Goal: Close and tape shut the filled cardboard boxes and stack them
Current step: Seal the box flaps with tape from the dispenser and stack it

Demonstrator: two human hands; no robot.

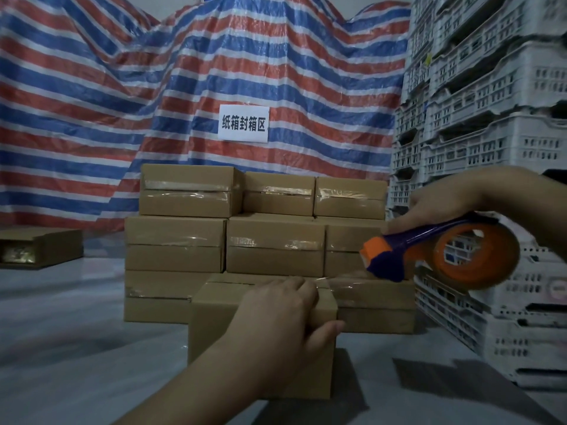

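Left hand (280, 317) grips a near brown cardboard box (214, 326); right hand (445, 204) clasps a purple-orange tape dispenser (399, 256). Behind, stacked taped boxes (254, 228); white sign (244, 124) reads 纸箱封箱区.

A box (264, 338) stands on the floor (76, 348) in front of a stack of boxes (245, 237). Behind the stack hangs a tarp (122, 87) with a sign (244, 123) on it. Crates (491, 118) stand to the stack's right; an open box (40, 248) lies far left.

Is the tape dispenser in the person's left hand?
No, the right hand grips the tape dispenser; the left hand holds the box.
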